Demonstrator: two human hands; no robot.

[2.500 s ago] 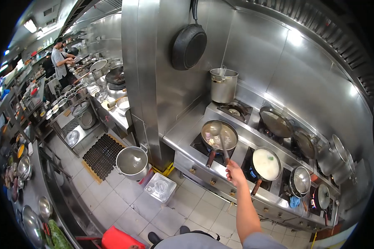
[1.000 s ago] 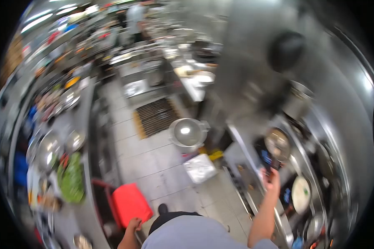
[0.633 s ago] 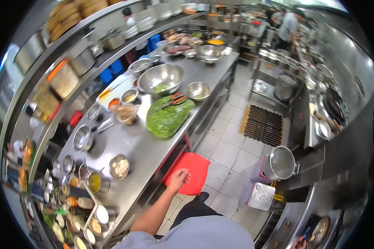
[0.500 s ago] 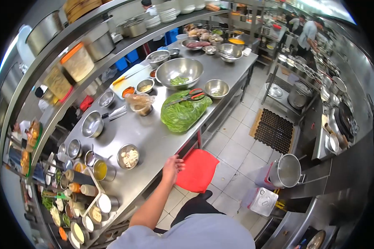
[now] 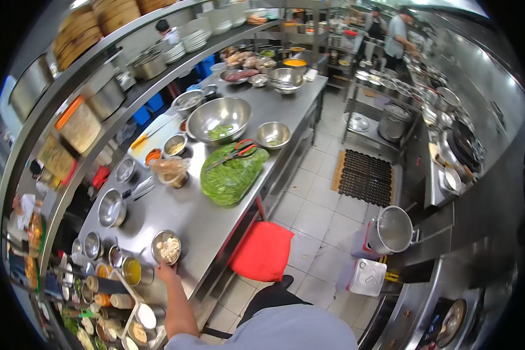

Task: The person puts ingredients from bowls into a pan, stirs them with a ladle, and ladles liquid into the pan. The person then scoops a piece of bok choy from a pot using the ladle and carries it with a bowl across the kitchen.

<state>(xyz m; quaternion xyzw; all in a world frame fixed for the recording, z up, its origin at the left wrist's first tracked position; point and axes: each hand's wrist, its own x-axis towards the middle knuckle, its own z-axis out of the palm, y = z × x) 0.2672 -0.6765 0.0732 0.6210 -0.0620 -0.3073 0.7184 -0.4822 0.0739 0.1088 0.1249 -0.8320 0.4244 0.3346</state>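
My left hand is at the near rim of a small metal bowl, its fingers curled against the rim and partly hidden. Pale, chunky pieces of food lie in that bowl, which stands on the steel table. Just left of the hand is a metal pot of yellow liquid. Farther up the table, red-and-black scissors rest on a plastic bag of green leaves. My right hand is out of view.
A red stool stands against the table's right side. Sauce bottles and ingredient tubs crowd the lower left. A large mixing bowl sits farther back. Across the tiled floor are a tall pot and cooking stations; people work at the back.
My left hand has moved left and down from above the stool to the small bowl's rim. The whole view has shifted slightly, with the table lower and farther left.
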